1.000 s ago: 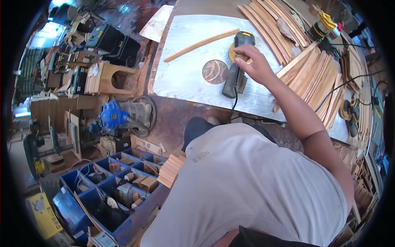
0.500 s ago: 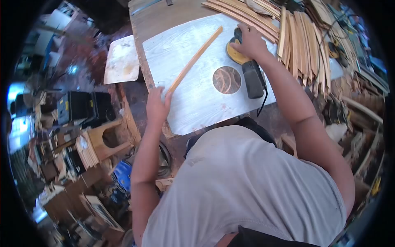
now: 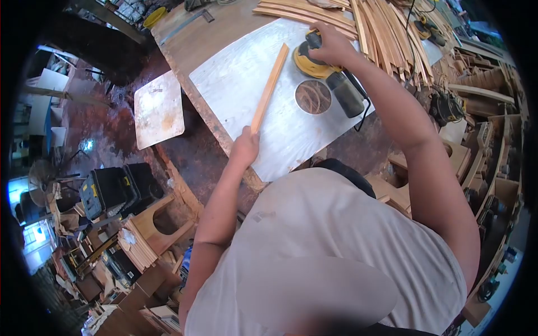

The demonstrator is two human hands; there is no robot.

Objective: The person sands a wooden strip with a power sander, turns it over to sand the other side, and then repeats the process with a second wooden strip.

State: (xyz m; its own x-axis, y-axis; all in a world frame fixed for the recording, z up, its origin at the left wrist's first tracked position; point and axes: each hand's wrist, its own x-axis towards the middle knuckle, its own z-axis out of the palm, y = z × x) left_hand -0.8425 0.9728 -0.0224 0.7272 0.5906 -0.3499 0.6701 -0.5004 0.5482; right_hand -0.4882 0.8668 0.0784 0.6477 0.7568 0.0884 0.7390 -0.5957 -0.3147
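My left hand (image 3: 245,147) is closed round the near end of a narrow wooden strip (image 3: 272,84). The strip points away from me over a pale, whitish board (image 3: 230,73). My right hand (image 3: 332,45) grips the top of a yellow and black orbital sander (image 3: 314,68), whose dark dust canister (image 3: 344,96) points back toward me. The sander is over the board's right part, to the right of the strip; its underside is hidden. A round opening (image 3: 314,97) in the board lies just below the sander, with curved scraps visible through it.
Many wooden strips (image 3: 386,33) are piled at the back right, near another yellow and black power tool (image 3: 428,31). A metal square (image 3: 188,25) lies on the table's far left. Black toolboxes (image 3: 120,187) and a pale panel (image 3: 159,109) are on the left.
My left hand has moved right and inward over the board's near edge, with the strip now steeper. The sander in my right hand has turned and shifted left. The camera view has also shifted.
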